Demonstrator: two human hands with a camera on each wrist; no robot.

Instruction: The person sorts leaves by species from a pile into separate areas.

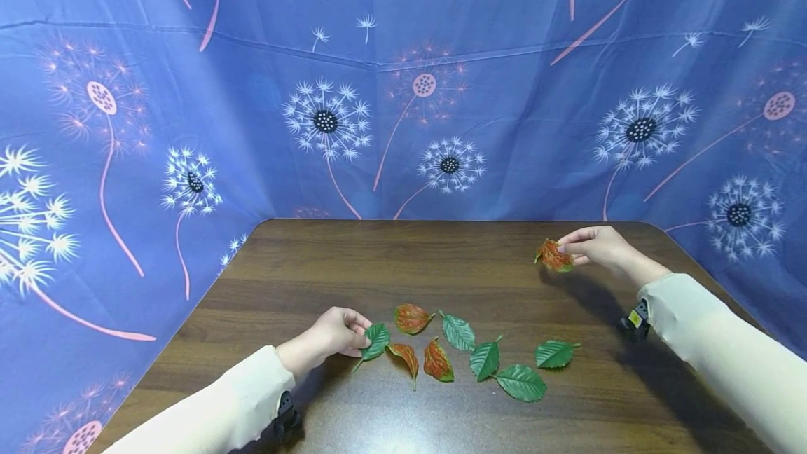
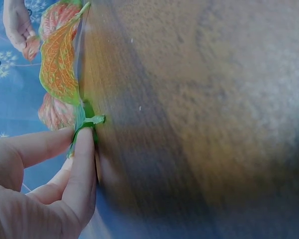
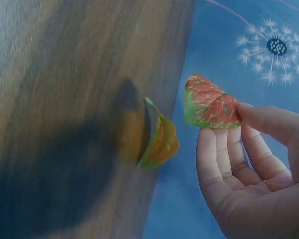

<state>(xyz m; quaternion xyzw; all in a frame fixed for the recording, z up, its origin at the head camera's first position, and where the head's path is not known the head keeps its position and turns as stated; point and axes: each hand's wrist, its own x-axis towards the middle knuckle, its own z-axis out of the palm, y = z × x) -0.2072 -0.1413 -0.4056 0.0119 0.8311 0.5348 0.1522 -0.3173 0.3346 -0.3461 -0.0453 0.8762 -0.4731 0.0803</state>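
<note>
My left hand [image 1: 335,333] pinches a green leaf [image 1: 376,340] between thumb and fingers, low over the table at the left end of the leaf group. In the left wrist view, the green leaf [image 2: 84,117] appears nearly edge-on at the fingertips. At the far right, my right hand [image 1: 599,247] pinches a red-orange leaf [image 3: 212,102] with green edges, raised above the tabletop. Below it a second red-orange leaf [image 3: 161,142] rests on the wood; the two overlap in the head view. Three red-orange leaves [image 1: 412,319] lie beside the left hand's leaf.
Several green leaves [image 1: 520,382] are spread across the middle of the brown wooden table [image 1: 353,258]. Blue cloth [image 1: 523,90] with a dandelion print hangs behind and along the table's sides.
</note>
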